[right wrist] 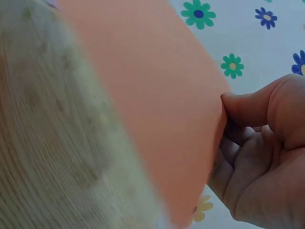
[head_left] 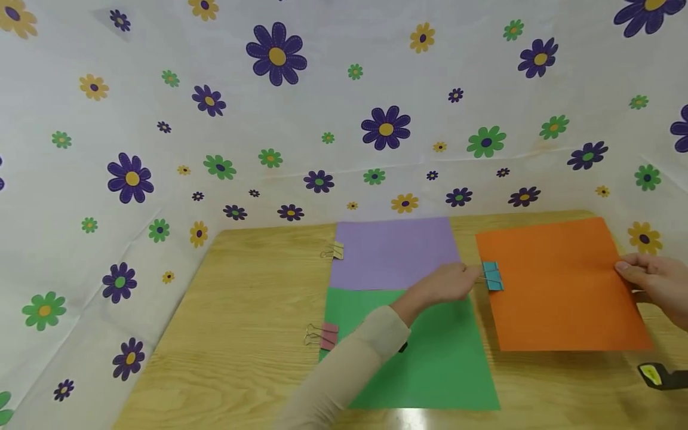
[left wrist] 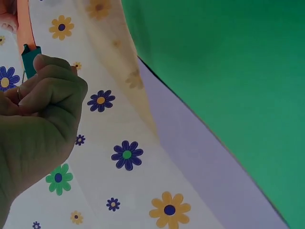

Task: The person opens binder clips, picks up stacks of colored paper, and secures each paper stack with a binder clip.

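An orange sheet of paper [head_left: 561,292] is held up over the right part of the table, tilted, its lower edge casting a shadow. A blue binder clip [head_left: 491,276] bites its left edge. My left hand [head_left: 448,282], reaching across, grips the clip's wire handles; its curled fingers show in the left wrist view. On the opposite edge, my right hand [right wrist: 267,148] pinches the sheet between thumb and fingers. Left of it lie a purple sheet [head_left: 395,251] with a cream binder clip [head_left: 337,251] and a green sheet [head_left: 441,358] with a pink binder clip [head_left: 329,336].
The wooden table [head_left: 236,334] stands against a white cloth [head_left: 301,125] printed with flowers, which rises behind and on both sides. My left forearm [head_left: 349,364] passes over the green sheet. A black piece with a yellow face [head_left: 651,375] shows at the lower right.
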A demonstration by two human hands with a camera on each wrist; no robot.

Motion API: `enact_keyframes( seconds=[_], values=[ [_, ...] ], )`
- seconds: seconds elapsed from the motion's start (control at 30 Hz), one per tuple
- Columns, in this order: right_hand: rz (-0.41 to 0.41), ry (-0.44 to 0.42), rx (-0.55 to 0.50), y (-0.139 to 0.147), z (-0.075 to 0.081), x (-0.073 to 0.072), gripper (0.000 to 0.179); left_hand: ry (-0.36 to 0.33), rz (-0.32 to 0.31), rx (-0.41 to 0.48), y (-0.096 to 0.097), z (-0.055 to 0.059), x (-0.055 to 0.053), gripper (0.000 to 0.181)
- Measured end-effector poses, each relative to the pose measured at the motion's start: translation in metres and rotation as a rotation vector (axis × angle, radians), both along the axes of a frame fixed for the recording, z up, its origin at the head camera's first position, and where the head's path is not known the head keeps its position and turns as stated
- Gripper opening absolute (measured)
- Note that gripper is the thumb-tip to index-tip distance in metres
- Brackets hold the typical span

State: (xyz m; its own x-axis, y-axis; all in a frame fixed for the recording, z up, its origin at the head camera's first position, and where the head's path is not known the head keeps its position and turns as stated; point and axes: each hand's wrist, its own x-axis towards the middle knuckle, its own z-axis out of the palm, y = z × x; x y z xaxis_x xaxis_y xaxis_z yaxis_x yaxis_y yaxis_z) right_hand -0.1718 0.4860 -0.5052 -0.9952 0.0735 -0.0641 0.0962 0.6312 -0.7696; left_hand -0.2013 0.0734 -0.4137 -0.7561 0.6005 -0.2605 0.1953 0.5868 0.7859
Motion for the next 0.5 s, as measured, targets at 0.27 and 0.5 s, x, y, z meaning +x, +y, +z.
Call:
enact_keyframes(
  seconds=[0.27, 0.5],
  values=[
    [-0.007, 0.021, 0.083, -0.008, 0.006, -0.004, 0.059, -0.034, 0.077, -0.005, 0.014, -0.012, -0.005, 0.055],
    [0.009, -0.066, 0.060, -0.035, 0.038, 0.006, 0.054, -0.084, 0.120, 0.002, 0.018, -0.026, -0.015, 0.058]
  ],
)
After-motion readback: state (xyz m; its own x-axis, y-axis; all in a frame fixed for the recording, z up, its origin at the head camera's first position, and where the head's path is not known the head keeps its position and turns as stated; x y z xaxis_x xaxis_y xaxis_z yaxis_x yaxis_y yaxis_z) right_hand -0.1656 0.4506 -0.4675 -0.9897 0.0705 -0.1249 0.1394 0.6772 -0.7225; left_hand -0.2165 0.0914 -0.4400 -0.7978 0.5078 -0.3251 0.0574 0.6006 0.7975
